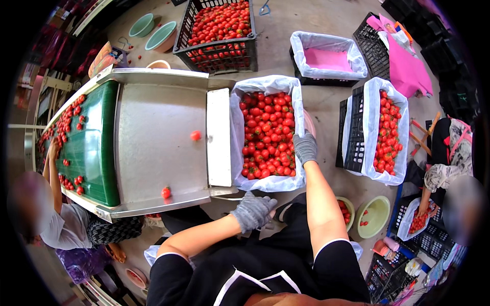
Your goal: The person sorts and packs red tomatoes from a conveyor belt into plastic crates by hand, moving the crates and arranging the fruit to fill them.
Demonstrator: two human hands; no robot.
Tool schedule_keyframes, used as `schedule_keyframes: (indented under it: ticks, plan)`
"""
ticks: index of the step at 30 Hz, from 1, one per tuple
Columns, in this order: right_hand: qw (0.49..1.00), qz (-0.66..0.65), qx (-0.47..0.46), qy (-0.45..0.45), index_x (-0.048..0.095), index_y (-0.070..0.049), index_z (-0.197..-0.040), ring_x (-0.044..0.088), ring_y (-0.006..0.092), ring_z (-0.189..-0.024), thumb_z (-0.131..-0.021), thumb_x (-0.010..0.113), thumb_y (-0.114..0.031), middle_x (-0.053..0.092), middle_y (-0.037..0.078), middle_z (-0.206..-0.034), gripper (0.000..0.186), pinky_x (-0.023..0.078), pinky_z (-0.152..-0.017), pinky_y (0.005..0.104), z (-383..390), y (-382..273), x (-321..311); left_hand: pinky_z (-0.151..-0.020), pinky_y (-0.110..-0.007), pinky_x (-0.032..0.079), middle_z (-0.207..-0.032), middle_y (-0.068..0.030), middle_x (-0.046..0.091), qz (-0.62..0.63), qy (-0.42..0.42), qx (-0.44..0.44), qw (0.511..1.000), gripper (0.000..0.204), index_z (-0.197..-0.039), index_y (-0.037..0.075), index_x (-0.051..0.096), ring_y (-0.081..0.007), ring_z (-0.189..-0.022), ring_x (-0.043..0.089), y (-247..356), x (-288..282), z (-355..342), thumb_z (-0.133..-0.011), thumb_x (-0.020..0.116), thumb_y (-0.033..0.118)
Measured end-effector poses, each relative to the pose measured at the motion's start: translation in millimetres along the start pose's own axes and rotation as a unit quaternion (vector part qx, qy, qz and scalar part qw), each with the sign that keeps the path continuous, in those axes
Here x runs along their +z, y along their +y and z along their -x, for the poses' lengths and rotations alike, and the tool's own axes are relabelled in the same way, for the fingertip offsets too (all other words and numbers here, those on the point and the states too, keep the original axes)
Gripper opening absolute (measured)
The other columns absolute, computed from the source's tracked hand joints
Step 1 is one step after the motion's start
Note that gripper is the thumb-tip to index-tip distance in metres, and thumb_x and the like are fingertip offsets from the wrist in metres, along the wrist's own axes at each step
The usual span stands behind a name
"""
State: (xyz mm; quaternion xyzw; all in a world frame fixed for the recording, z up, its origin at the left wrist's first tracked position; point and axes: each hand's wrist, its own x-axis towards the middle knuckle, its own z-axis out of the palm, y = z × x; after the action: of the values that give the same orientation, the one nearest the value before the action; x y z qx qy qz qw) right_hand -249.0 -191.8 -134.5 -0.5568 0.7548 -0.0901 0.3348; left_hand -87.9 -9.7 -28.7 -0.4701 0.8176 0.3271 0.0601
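Cherry tomatoes (268, 135) fill a crate lined with pale plastic (279, 83), set against the white end panel (219, 137) of a metal chute. My right hand (305, 148), in a grey glove, grips the crate's right rim over the liner. Below the crate's near left corner, my left hand (252, 211), also gloved in grey, is closed round a thin metal rod (224, 198) that runs out from the chute's near edge. The glove hides the rod's far end. Two loose tomatoes, one of them a red cherry tomato (195, 135), lie on the chute's metal surface (158, 112).
A green conveyor belt (97, 148) carries tomatoes at left, where another person's arm (51, 163) reaches over. Right stands another filled lined crate (398, 168); behind are a black tomato crate (217, 64) and a pink-bottomed lined crate (301, 43). A second person (449, 158) handles tomatoes at far right.
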Motion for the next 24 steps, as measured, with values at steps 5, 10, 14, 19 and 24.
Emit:
schedule_keyframes:
  ticks: [5,10,14,19,24]
  plan:
    - [0.999,-0.015,-0.024,0.036,0.056,0.002,-0.107,0.057,0.0383,-0.096,-0.076,0.052,-0.031,0.059,0.027,-0.099,0.045,0.044,-0.085,0.0428,-0.7,10.6,10.2,-0.064,-0.037,0.046,-0.085,-0.0080,0.058,0.118,0.187,0.031,0.975,0.027,-0.102,0.010,0.056,-0.0267,-0.075,0.059,2.0,-36.7,43.4,-0.078,0.059,0.020]
    - [0.999,-0.013,-0.010,0.042,0.060,-0.005,-0.097,0.059,0.0394,-0.090,-0.075,0.055,-0.033,0.061,0.025,-0.093,0.036,0.046,-0.081,0.0437,2.4,1.7,5.8,-0.064,-0.036,0.049,-0.090,-0.0114,0.055,0.096,0.329,-0.056,0.938,0.021,-0.095,0.009,0.059,-0.0298,-0.078,0.057,-10.3,-56.8,83.9,-0.074,0.060,0.011]
    - [0.999,0.000,-0.026,0.037,0.059,-0.004,-0.096,0.059,0.0394,-0.088,-0.076,0.053,-0.033,0.061,0.025,-0.092,0.035,0.046,-0.080,0.0451,-0.7,8.3,3.8,-0.061,-0.039,0.049,-0.089,-0.0102,0.055,0.113,0.360,-0.084,0.922,0.020,-0.095,0.010,0.059,-0.0311,-0.075,0.058,-26.3,-44.8,79.6,-0.076,0.055,0.006]
    - [1.000,-0.013,-0.020,0.019,0.058,-0.004,-0.097,0.058,0.0396,-0.090,-0.076,0.052,-0.033,0.061,0.025,-0.093,0.036,0.045,-0.082,0.0452,1.0,6.3,2.7,-0.057,-0.040,0.048,-0.081,-0.0095,0.055,0.087,0.361,-0.042,0.928,0.024,-0.091,0.010,0.058,-0.0312,-0.069,0.058,-44.0,-27.9,79.3,-0.070,0.052,0.000]
    - [1.000,-0.011,-0.012,0.024,0.058,-0.005,-0.099,0.058,0.0392,-0.092,-0.077,0.051,-0.035,0.060,0.025,-0.096,0.038,0.045,-0.083,0.0455,7.8,3.0,-2.1,-0.056,-0.039,0.048,-0.079,-0.0089,0.055,0.063,0.369,-0.043,0.926,0.026,-0.090,0.011,0.058,-0.0294,-0.067,0.058,-47.0,-20.7,81.4,-0.066,0.054,0.001]
